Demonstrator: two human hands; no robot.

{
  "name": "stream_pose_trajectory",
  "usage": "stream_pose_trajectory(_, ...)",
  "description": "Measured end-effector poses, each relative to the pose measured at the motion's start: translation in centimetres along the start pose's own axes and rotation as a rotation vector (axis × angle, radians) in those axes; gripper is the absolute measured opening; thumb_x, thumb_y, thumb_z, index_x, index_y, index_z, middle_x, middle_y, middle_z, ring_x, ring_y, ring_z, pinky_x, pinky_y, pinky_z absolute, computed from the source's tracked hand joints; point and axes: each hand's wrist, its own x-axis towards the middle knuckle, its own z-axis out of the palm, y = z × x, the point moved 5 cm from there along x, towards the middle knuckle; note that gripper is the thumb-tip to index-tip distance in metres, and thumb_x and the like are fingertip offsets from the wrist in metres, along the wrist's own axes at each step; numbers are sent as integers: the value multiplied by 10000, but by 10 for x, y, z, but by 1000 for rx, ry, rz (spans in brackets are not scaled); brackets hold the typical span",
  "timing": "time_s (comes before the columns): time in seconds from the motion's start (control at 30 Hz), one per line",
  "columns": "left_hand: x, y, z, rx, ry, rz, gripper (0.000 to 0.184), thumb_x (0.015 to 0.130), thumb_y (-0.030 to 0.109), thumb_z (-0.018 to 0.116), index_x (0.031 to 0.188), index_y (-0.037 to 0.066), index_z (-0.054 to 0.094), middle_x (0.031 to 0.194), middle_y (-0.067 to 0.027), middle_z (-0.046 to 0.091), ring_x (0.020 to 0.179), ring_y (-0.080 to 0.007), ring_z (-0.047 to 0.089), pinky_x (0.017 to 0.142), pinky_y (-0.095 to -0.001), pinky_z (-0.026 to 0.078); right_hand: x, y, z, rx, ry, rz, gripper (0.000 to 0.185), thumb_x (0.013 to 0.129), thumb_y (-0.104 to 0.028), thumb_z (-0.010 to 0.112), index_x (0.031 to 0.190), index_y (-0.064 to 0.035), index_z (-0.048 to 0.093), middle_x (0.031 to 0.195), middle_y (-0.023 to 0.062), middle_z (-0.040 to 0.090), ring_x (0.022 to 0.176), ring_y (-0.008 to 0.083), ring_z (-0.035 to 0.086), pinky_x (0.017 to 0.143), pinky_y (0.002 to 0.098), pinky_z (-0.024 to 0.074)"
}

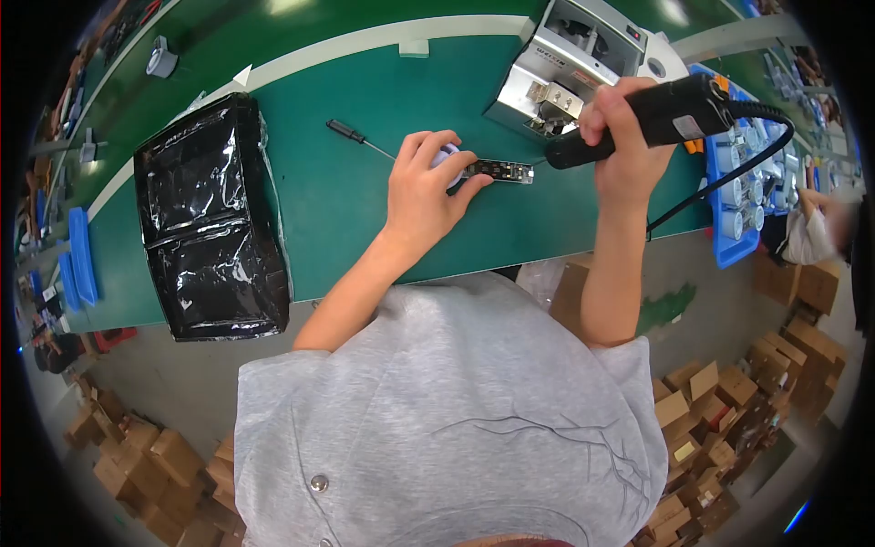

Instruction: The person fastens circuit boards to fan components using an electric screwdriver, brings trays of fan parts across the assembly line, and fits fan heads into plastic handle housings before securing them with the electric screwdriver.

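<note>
My left hand [427, 187] is closed around a small device with a pale round body [445, 155]. A dark circuit board [499, 170] sticks out of the device to the right, past my fingertips. My right hand [631, 150] grips a black corded electric screwdriver [670, 114], tilted so that its nose points left. Its tip is close to the board's right end; I cannot tell whether they touch. A hand screwdriver [346, 130] with a black handle lies beyond my left hand, its shaft reaching toward my fingers.
A silver screw feeder [570, 68] stands at the back right. On the left lies a black plastic-wrapped package [205, 219]. A blue tray [736, 246] holds several white round parts at the right edge. The cord [775, 146] loops on the right. Cardboard boxes [150, 465] fill the floor behind.
</note>
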Motion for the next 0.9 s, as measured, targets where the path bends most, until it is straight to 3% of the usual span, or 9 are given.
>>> stream_pose_trajectory(0.17,1,-4,1,-34,-44,24,341,692,192,891,965,68,729,1051,-102,632,991,-303,598,805,-411,532,-6,7,-9,125,-37,-8,203,862,-27,758,890,-27,557,629,56,562,493,132,538,474,270,446)
stream_pose_trajectory(0.27,0,-1,-4,-85,19,-35,449,662,197,915,1040,69,709,1067,-107,623,982,-314,599,817,-412,533,-5,5,-12,119,-19,-6,168,880,-30,740,926,-7,580,669,74,582,523,148,557,487,274,457)
stream_pose_trajectory(0.33,1,-10,-8,-160,66,-260,600,613,208,946,1130,67,676,1103,-119,618,992,-326,605,826,-414,534,1,-4,-10,91,2,-32,135,911,-41,712,962,10,598,691,83,590,538,159,564,502,281,470)
stream_pose_trajectory(0.4,2,-19,-4,-138,30,-257,685,580,202,964,1173,55,653,1094,-127,641,985,-328,629,837,-409,539,8,-26,-9,85,28,-99,128,963,-85,669,984,27,609,695,89,589,541,162,559,516,301,484)
stream_pose_trajectory(0.57,15,-15,4,-382,-97,-151,714,578,159,962,1204,35,641,1081,-143,684,985,-335,666,873,-402,547,54,-52,9,6,182,-273,205,922,-107,745,795,5,629,611,67,598,487,138,550,489,271,457)
stream_pose_trajectory(0.6,15,-15,9,-403,-113,-140,707,589,141,955,1212,28,640,1121,-151,680,1001,-334,669,883,-395,549,60,-45,9,9,197,-190,133,929,-52,723,893,-2,605,656,97,595,523,171,538,512,309,460)
stream_pose_trajectory(0.83,7,-14,15,-463,-118,-237,750,633,96,919,1292,31,567,1166,-149,625,1066,-320,627,941,-401,515,45,-35,25,-152,43,-220,155,928,-74,715,866,-1,594,625,95,571,481,166,517,483,309,455)
stream_pose_trajectory(0.9,6,-16,17,-434,-109,-243,773,659,107,923,1321,45,529,1134,-104,635,1059,-238,648,946,-341,522,30,-37,34,-74,78,-178,250,895,-125,773,733,-4,626,578,54,597,466,125,566,461,247,442)
